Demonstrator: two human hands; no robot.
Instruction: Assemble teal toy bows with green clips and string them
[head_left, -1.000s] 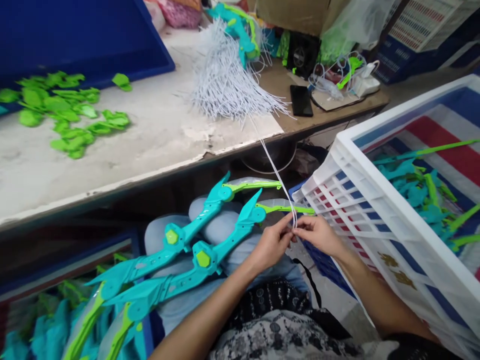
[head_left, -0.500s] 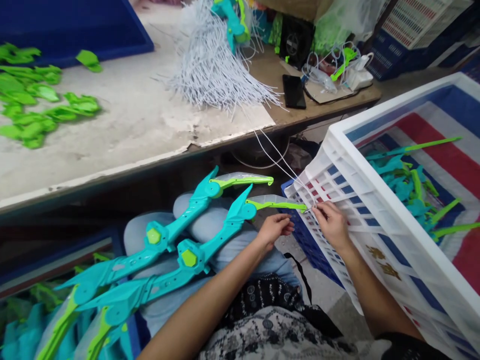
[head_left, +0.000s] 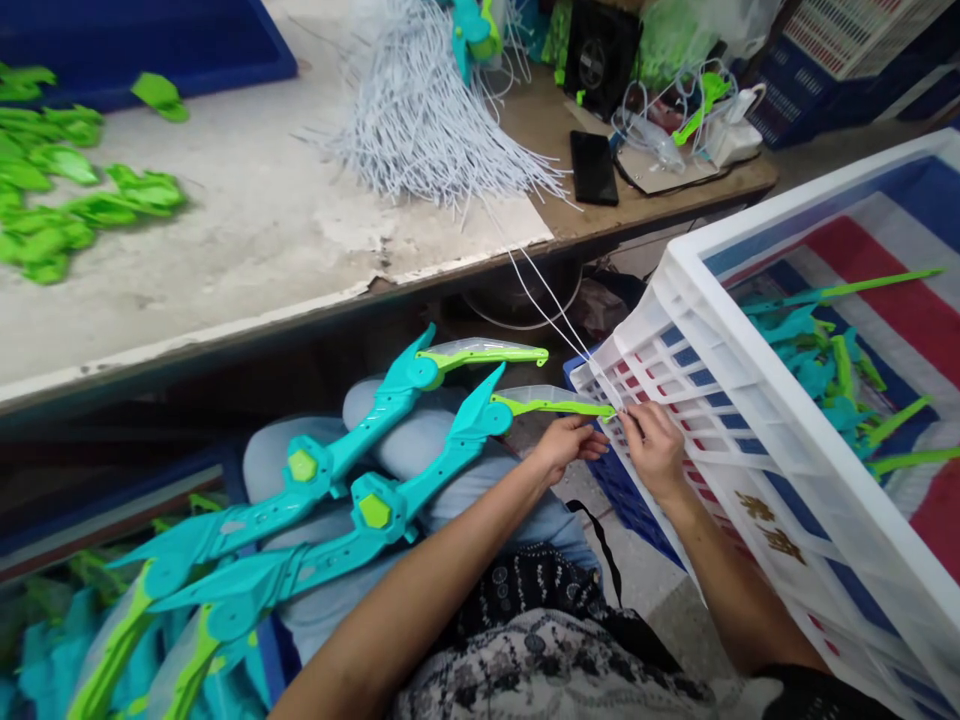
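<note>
Two turquoise toy bows with lime-green limbs lie side by side across my lap; the nearer toy bow [head_left: 330,555] has its green tip between my hands. My right hand [head_left: 654,450] pinches a thin white cord [head_left: 551,310] right at that tip. Just below the tip is my left hand [head_left: 570,447], its fingers loosely bent and apart, holding nothing that I can see. The farther toy bow [head_left: 352,440] is touched by neither hand. From the pinch, the doubled cord runs up toward the table edge.
A thick bundle of white cords [head_left: 427,130] hangs over the table [head_left: 255,200], near green parts [head_left: 64,215] and a phone [head_left: 594,167]. On my right stands a white crate [head_left: 739,350] holding more bow pieces. Turquoise and green pieces [head_left: 67,650] fill a bin at lower left.
My left hand has moved up and right, closer to the green tip. My right hand has shifted slightly left with the cord at the tip. The view has shifted a little.
</note>
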